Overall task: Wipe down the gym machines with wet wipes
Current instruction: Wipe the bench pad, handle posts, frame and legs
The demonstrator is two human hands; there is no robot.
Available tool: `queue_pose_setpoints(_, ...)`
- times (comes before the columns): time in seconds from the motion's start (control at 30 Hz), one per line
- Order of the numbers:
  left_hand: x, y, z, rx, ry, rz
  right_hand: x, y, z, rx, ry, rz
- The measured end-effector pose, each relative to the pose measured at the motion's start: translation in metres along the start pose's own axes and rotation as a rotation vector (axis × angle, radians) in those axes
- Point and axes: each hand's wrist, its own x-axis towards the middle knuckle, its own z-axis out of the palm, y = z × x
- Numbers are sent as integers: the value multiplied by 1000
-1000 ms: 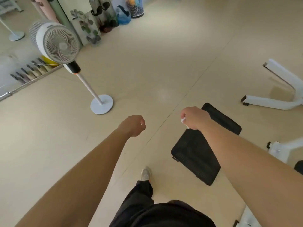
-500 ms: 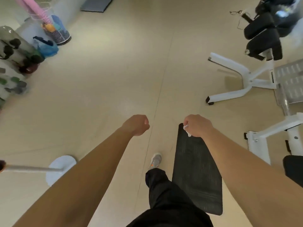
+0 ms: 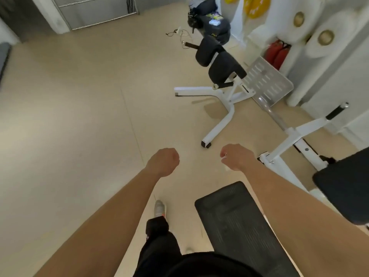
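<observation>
White wet wipe (image 3: 225,155) crumpled inside the right hand (image 3: 236,156), fingers curled tight round it, only two small white scraps showing at the thumb side of the fist. Left hand (image 3: 163,161) curled into a loose fist too, holding nothing visible, level with the right and a little apart from it, both above the beige floor (image 3: 79,116). Two gym machines ahead and to the right: one white tubular frame (image 3: 219,116) carrying two black cushioned pads (image 3: 221,64) and one perforated grey metal footplate (image 3: 267,80); one second white frame (image 3: 289,140) just beyond the right forearm, with one black-gripped handle and one large black pad (image 3: 343,188) at the picture's right edge. One black ribbed rubber mat (image 3: 239,220) flat on the floor below the right forearm. One grey shoe (image 3: 159,207) under a black trouser leg. Two red fire extinguishers (image 3: 278,53) against the far white wall, two yellow discs (image 3: 253,6) higher up. One dark bag (image 3: 215,23) with a pale printed patch, lettering too blurred to read.
</observation>
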Motion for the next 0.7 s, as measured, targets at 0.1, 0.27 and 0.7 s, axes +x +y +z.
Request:
queue_pose_setpoints(0.1, 83, 27, -27, 49, -46, 137, 42, 20, -28, 44, 24, 126)
queue_pose_setpoints(0.27, 207, 74, -72, 144, -165, 312, 98, 50, -83, 205, 81, 357)
queue_pose_setpoints(0.7, 452, 254, -98, 308, -371, 620, 202, 164, -200, 320, 145, 665)
